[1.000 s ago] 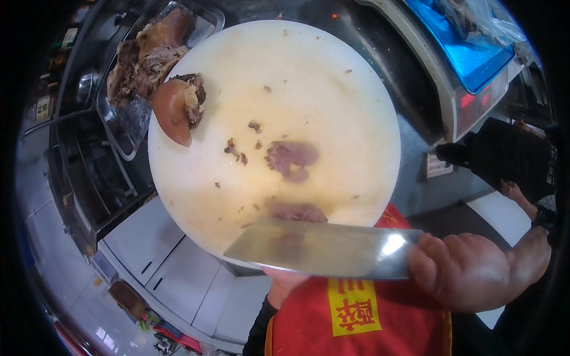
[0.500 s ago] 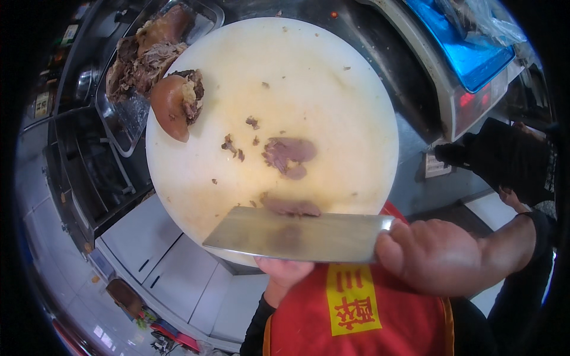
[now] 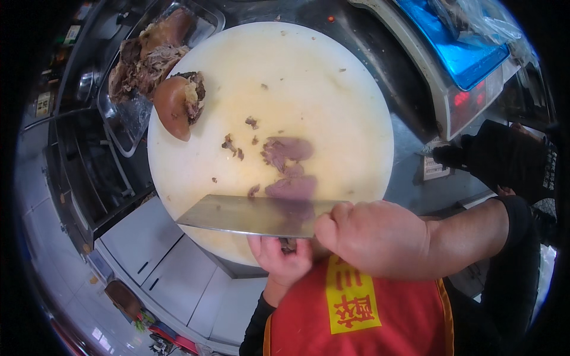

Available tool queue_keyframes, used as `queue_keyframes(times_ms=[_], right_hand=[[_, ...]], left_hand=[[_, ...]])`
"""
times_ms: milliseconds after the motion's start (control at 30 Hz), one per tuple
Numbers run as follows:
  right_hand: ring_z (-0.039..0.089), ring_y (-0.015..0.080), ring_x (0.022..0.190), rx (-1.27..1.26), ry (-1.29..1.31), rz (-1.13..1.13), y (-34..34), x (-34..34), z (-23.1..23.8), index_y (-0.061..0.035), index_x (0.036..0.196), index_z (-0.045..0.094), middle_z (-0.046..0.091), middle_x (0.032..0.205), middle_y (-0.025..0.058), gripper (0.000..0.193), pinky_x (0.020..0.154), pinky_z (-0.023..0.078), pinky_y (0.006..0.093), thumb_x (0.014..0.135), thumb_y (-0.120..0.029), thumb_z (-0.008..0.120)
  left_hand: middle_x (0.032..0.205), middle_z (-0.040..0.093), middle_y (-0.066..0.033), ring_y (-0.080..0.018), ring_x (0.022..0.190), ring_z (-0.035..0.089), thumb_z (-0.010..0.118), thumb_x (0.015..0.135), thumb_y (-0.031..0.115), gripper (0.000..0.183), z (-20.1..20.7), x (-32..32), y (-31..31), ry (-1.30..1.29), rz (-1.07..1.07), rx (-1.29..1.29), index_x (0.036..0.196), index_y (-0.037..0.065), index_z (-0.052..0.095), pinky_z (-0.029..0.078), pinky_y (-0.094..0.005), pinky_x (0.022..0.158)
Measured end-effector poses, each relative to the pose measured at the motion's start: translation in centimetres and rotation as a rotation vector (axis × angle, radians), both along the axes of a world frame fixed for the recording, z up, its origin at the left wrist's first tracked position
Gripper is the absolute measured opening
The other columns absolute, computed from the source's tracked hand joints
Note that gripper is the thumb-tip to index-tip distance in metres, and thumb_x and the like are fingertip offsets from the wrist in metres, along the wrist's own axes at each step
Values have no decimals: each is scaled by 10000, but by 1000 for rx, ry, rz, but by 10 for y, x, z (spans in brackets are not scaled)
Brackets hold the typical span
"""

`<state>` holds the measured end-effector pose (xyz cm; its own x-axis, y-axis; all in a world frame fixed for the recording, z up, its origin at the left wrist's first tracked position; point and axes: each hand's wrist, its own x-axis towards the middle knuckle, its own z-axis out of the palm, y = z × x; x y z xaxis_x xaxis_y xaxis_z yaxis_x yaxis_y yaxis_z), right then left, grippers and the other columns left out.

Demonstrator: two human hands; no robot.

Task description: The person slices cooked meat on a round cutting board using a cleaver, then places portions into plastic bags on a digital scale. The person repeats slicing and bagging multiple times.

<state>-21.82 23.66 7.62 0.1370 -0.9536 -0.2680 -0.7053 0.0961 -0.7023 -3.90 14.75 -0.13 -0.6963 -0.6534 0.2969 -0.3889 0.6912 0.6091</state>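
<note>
My right hand (image 3: 374,237) grips the handle end of a broad cleaver (image 3: 243,216), its blade lying across the near part of a round white cutting board (image 3: 237,71). Just below the blade is my left hand (image 3: 279,260), fingers curled around a piece of dark cooked meat (image 3: 288,245), mostly hidden by the hand and cleaver. Beyond the blade rests a meat slice (image 3: 291,187), partly covered by it. Another sliced piece (image 3: 290,149) lies farther away, with small scraps (image 3: 228,143) to its left.
A browned, skin-on chunk of meat (image 3: 172,110) sits at the board's left edge. Behind it, a metal tray (image 3: 122,127) holds more cooked meat (image 3: 160,50). At the right stands a scale (image 3: 454,113) with a blue tray (image 3: 457,53). Another person's dark sleeve (image 3: 504,160) shows at the far right.
The cleaver and my right hand have moved left and slightly away from me. More of my left hand and the meat in it shows. A larger slice now shows beyond the blade.
</note>
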Motion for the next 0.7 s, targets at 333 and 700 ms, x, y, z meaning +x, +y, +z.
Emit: queue_keyframes(times_ms=[333,700], right_hand=[[639,277,725,130,148,-89,43,-36,36,8,1003,473,609,850,176,282,536,522,289,807,-142,610],[537,137,489,62,263,59,55,-23,69,-39,887,459,489,646,52,228,367,428,238,775,-144,628]], left_hand=[[1053,474,-153,-295,899,475,641,688,131,354,-6,6,2,69,-6,43,1005,31,519,411,-369,806],[1031,457,-120,-254,959,456,420,737,643,631,-17,2,9,627,-82,1648,1047,93,424,389,-369,843]])
